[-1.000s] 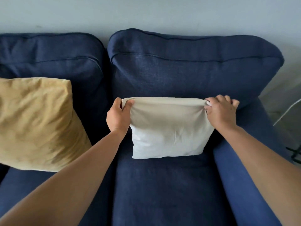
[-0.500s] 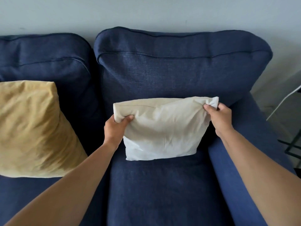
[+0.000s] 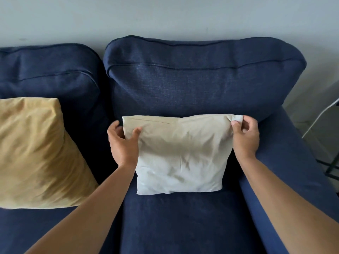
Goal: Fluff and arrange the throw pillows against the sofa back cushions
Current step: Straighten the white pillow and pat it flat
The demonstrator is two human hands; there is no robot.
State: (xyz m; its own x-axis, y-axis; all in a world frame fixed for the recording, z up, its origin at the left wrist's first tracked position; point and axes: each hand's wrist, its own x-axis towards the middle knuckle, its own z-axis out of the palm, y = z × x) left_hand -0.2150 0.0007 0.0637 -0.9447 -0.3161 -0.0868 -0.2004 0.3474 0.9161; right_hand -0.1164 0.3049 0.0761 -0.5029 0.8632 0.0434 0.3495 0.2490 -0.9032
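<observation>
Head view. A small cream-white fabric throw pillow (image 3: 180,156) stands upright on the seat of a dark navy blue fabric sofa (image 3: 183,222), its back leaning against the right-hand navy back cushion (image 3: 201,79). Its lower edge rests on the seat cushion; its upper edge reaches only the lower part of the back cushion. The cover is creased, with a seam visible along the top edge.

The left hand (image 3: 123,143) grasps the pillow's upper left corner — thumb on the front face, the other fingers passing behind the fabric and mostly hidden. The right hand (image 3: 244,138) pinches the upper right corner, thumb and fingers closed on a small bunched tuft of fabric. Both forearms are bare and extend from the bottom of the frame.

To the left, a larger mustard-yellow fabric throw pillow (image 3: 36,153) leans against the left-hand navy back cushion (image 3: 49,70), tilted and well apart from the cream pillow. The sofa's right armrest (image 3: 293,162) lies just beside the right hand. A pale grey wall (image 3: 165,19) stands behind the sofa. At the far right edge, thin white and black frame parts (image 3: 328,143) are visible — what they belong to cannot be told.
</observation>
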